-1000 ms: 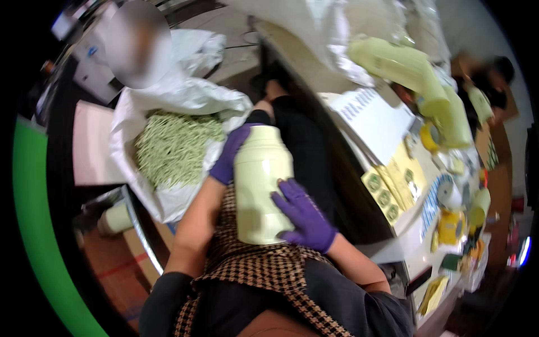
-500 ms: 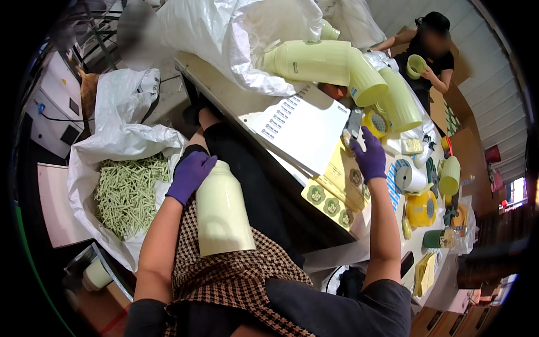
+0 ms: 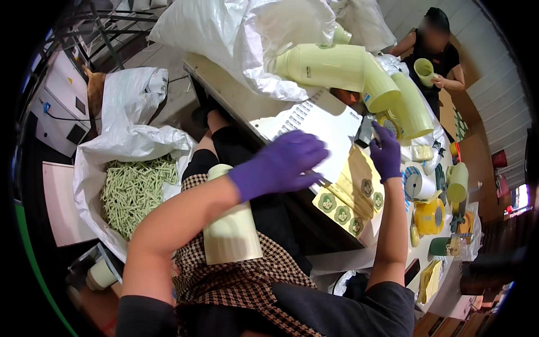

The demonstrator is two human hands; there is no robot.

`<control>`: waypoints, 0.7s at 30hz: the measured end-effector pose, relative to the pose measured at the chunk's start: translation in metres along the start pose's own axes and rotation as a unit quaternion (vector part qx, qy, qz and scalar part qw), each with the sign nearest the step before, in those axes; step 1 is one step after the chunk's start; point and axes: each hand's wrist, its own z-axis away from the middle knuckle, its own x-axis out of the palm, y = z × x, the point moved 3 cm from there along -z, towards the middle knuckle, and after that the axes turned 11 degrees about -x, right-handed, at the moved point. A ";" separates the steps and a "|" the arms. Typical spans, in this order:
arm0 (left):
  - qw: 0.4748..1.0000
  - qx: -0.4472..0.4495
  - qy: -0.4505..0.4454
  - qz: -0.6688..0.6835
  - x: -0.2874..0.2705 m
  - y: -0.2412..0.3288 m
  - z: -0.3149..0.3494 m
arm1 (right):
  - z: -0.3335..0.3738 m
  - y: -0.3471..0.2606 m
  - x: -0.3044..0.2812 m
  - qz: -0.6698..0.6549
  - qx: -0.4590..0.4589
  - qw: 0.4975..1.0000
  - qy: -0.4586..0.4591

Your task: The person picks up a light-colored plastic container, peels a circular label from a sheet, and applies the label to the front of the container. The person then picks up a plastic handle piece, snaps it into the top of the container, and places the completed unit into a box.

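A pale yellow-green, bottle-shaped plastic jug body (image 3: pixel 233 238) lies on my lap, its narrow neck pointing away from me; my left forearm crosses above it. Gloved in purple, my left hand (image 3: pixel 281 163) is raised past the jug, slightly blurred, with fingers stretched toward the table and nothing visible in them. My right hand (image 3: pixel 386 154), also in a purple glove, is over the table, thumb and finger apart, beside a small dark grey object (image 3: pixel 364 133). Between the hands lie yellow sheets with round green stickers (image 3: pixel 342 213) and a stack of white label sheets (image 3: pixel 337 118).
More pale green jug bodies (image 3: pixel 331 64) lie at the table's back by a white sack (image 3: pixel 196 28). Tape rolls (image 3: pixel 429 216) and a green cup (image 3: pixel 441 246) line the right. A sack of green strips (image 3: pixel 137 191) stands left. A person (image 3: pixel 435 62) holds a green container (image 3: pixel 424 70).
My left hand has let go of the jug's neck and swung right, toward the sheets. The jug stays on my lap. My right hand remains by the dark grey object.
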 end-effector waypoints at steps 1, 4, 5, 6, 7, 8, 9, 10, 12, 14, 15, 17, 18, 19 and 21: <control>1.000 0.018 -0.020 0.003 0.022 0.002 -0.019 | -0.006 0.007 0.010 -0.023 -0.009 1.000 0.000; 0.983 -0.052 -0.146 -0.095 0.076 -0.013 -0.054 | -0.022 0.010 0.041 -0.039 0.077 0.995 -0.042; 0.983 -0.057 -0.136 -0.105 0.088 -0.021 -0.052 | -0.023 0.011 0.045 -0.017 0.086 0.995 -0.051; 0.983 -0.061 -0.130 -0.114 0.094 -0.024 -0.047 | -0.021 0.007 0.045 0.003 0.100 0.993 -0.064; 0.982 -0.067 -0.124 -0.123 0.099 -0.027 -0.043 | -0.018 0.011 0.044 0.003 0.114 0.991 -0.069; 0.969 -0.091 -0.185 -0.134 0.110 -0.031 -0.042 | -0.017 0.014 0.044 0.002 0.126 0.989 -0.075; 0.971 -0.090 -0.182 -0.129 0.111 -0.031 -0.041 | -0.014 0.017 0.045 -0.001 0.141 0.987 -0.080; 0.972 -0.089 -0.179 -0.126 0.113 -0.032 -0.040 | -0.014 0.018 0.045 0.012 0.133 0.988 -0.071; 0.973 -0.089 -0.176 -0.119 0.113 -0.032 -0.038 | -0.016 0.020 0.041 0.038 0.114 0.991 -0.052; 0.973 -0.090 -0.178 -0.113 0.112 -0.031 -0.038 | -0.017 0.023 0.038 0.028 0.124 0.991 -0.045; 0.974 -0.091 -0.176 -0.114 0.111 -0.030 -0.038 | -0.017 0.025 0.037 0.022 0.129 0.991 -0.039; 0.974 -0.091 -0.172 -0.114 0.110 -0.028 -0.038 | -0.018 0.035 0.041 0.013 0.068 0.998 -0.009; 0.975 -0.091 -0.168 -0.118 0.110 -0.029 -0.037 | -0.020 0.034 0.042 0.006 0.037 0.999 0.005; 0.975 -0.091 -0.163 -0.120 0.110 -0.030 -0.036 | -0.020 0.033 0.045 0.007 0.033 0.999 0.011; 0.975 -0.089 -0.161 -0.123 0.110 -0.031 -0.036 | -0.018 0.025 0.051 0.011 0.026 0.999 0.023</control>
